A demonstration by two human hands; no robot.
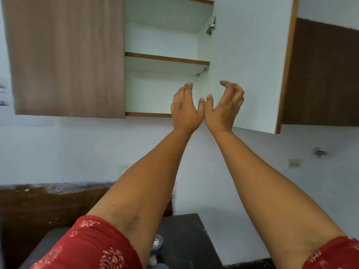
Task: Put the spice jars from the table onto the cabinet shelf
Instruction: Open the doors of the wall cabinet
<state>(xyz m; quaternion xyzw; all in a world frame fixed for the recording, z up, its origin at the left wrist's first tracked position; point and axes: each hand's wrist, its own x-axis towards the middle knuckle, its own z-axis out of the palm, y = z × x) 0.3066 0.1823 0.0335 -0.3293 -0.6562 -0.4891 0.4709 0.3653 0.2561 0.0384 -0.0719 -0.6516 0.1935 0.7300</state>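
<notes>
Hands up in front of the open wall cabinet (167, 55), both empty. Left hand (185, 108) w/ fingers straight and together, back of hand to camera, at the cabinet's bottom edge, thumb out to the right. Right hand (223, 107) just beside it, thumbs nearly touching; fingers loosely curled around nothing, held in front of the white inner face of the open door (250, 65). Small shiny spot btwn the two thumbs, too small to tell what.

Cabinet: closed wood-grain door (66, 55) on the left, middle shelf (167, 61) w/ brown front edge, upper shelf (171, 10) above; bottom shelf's surface hidden from this low angle, so can't tell if any jars stand there.

Spice jars: only a blurred jar-like thing w/ dark lid (157, 243) low down btwn the forearms, on the dark worktop (184, 239); rest hidden by the arms. Red patterned sleeves (93, 247) at the bottom corners. White wall, socket (295, 163) at right.
</notes>
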